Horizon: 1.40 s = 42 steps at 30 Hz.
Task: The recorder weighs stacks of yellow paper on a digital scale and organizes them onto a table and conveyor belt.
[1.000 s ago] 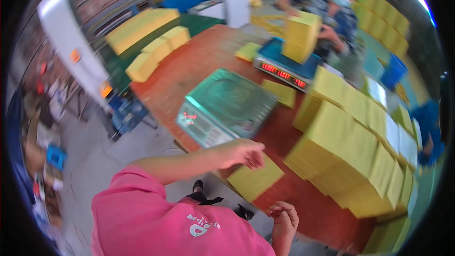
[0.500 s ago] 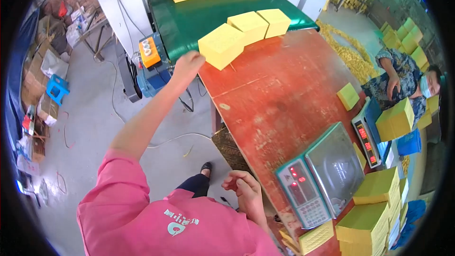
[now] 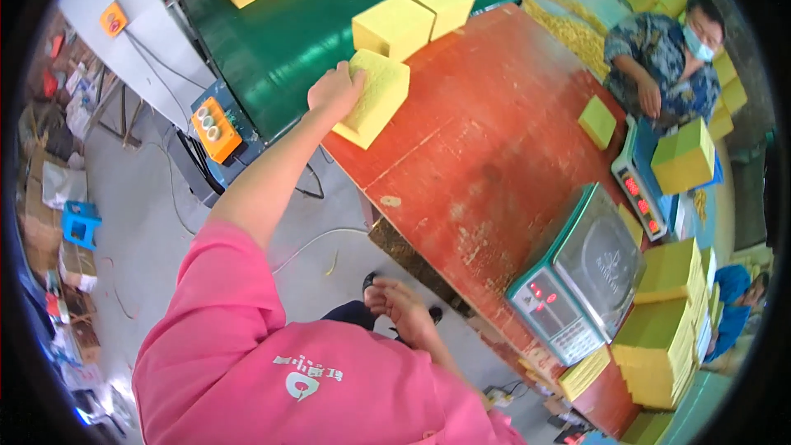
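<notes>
At the far left corner of the red table [image 3: 478, 165], my left hand [image 3: 338, 92] is closed on the near left side of a stack of yellow paper [image 3: 379, 95]. This block sits tilted at the edge between the table and the green conveyor belt [image 3: 272, 49]. Just beyond it, two more yellow stacks [image 3: 394, 26] stand side by side, partly on the belt. My right hand [image 3: 401, 303] hangs low beside the table, its fingers loosely bent and apart, holding nothing.
A digital scale [image 3: 577, 272] stands at the table's right, with yellow stacks [image 3: 659, 338] beside it. Across the table, a masked person [image 3: 667, 53] is near a second scale [image 3: 638, 185] bearing a yellow block [image 3: 684, 156]. An orange button box [image 3: 216, 130] is left of the belt.
My left hand has taken hold of the nearest yellow stack and turned it toward me, apart from the other two. My right hand has shifted slightly left. The view has tilted.
</notes>
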### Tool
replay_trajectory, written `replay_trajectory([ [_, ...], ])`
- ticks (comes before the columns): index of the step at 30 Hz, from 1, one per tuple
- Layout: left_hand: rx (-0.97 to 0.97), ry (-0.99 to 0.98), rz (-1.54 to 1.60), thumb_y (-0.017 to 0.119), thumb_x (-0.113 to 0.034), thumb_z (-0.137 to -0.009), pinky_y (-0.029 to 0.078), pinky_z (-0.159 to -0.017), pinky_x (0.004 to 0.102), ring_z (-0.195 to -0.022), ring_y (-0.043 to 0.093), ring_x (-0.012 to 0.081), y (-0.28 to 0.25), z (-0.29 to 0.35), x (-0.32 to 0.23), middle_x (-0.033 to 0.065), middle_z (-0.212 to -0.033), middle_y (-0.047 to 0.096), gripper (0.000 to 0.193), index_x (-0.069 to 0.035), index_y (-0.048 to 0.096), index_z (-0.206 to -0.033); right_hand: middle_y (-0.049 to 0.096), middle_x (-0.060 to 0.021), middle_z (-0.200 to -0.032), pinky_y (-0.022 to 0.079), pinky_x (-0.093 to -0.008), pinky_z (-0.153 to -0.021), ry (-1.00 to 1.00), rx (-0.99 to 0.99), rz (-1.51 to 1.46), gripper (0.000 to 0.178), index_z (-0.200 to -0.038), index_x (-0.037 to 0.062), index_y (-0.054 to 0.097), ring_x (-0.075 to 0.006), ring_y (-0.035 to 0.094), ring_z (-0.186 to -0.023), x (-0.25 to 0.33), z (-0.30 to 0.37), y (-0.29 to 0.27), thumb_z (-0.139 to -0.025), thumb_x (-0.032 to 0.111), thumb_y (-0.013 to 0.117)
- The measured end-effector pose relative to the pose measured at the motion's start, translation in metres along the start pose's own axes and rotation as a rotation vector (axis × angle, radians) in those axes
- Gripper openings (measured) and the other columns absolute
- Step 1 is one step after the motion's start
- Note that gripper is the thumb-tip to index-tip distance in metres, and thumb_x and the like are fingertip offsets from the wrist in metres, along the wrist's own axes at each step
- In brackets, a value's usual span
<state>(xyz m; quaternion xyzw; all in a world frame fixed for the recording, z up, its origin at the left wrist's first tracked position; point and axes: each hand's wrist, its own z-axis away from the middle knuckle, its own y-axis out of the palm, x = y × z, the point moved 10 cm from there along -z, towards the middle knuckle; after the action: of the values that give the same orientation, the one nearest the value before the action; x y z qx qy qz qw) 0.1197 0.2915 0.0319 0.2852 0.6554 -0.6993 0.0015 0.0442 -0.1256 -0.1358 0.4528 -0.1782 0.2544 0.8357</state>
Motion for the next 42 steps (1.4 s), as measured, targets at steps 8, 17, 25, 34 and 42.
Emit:
replay_trajectory([
  [8,0.129,0.533,0.150,0.047,-0.037,-0.097,0.045,-0.094,0.0452,-0.114,0.057,0.0395,0.009,0.202,-0.059,0.0228,-0.124,0.059,0.052,-0.005,0.044,-0.138,0.055,-0.0107,-0.131,0.042,-0.0342,-0.099,-0.277,0.061,-0.232,0.052,-0.141,0.0021,0.041,-0.0226,0.054,-0.118,0.048,-0.046,0.003,-0.092,0.015,0.055],
  [17,0.776,0.317,1.210,0.049,-0.032,-0.101,0.050,-0.095,0.0364,-0.116,0.056,0.0225,0.091,0.283,-0.063,0.0114,-0.135,0.052,0.049,-0.004,0.043,-0.140,0.037,-0.0223,-0.148,0.026,-0.0418,-0.115,-1.022,-0.218,0.958,0.048,-0.132,0.0013,0.051,-0.0354,0.032,-0.140,0.194,0.195,0.037,-0.088,0.018,0.062],
  [25,1.350,0.196,1.843,0.051,-0.031,-0.100,0.049,-0.099,0.0371,-0.123,0.053,0.0230,0.142,0.389,-0.350,0.0125,-0.138,0.050,0.051,-0.004,0.040,-0.142,0.044,-0.0248,-0.143,0.031,-0.0509,-0.111,-1.418,-0.946,1.346,0.046,-0.131,0.0012,0.056,-0.0461,0.035,-0.136,0.288,0.360,-0.004,-0.093,0.026,0.057],
  [34,1.312,-0.100,1.778,0.041,-0.042,-0.102,0.052,-0.097,0.0429,-0.119,0.058,0.0260,0.175,0.420,-0.455,0.0095,-0.135,0.053,0.050,-0.007,0.043,-0.139,0.057,-0.0158,-0.131,0.041,-0.0463,-0.102,-1.237,-1.264,1.527,0.036,-0.122,0.0077,0.062,-0.0369,0.050,-0.125,0.385,0.384,-0.092,-0.089,0.022,0.062],
  [42,1.578,-0.213,1.444,0.051,-0.044,-0.098,0.055,-0.089,0.0468,-0.104,0.064,0.0340,0.152,0.362,-0.331,0.0220,-0.122,0.060,0.054,0.000,0.051,-0.129,0.058,-0.0180,-0.129,0.039,-0.0482,-0.103,-0.983,-1.277,1.778,0.040,-0.119,0.0039,0.063,-0.0383,0.049,-0.125,0.370,0.337,-0.078,-0.081,0.014,0.067],
])
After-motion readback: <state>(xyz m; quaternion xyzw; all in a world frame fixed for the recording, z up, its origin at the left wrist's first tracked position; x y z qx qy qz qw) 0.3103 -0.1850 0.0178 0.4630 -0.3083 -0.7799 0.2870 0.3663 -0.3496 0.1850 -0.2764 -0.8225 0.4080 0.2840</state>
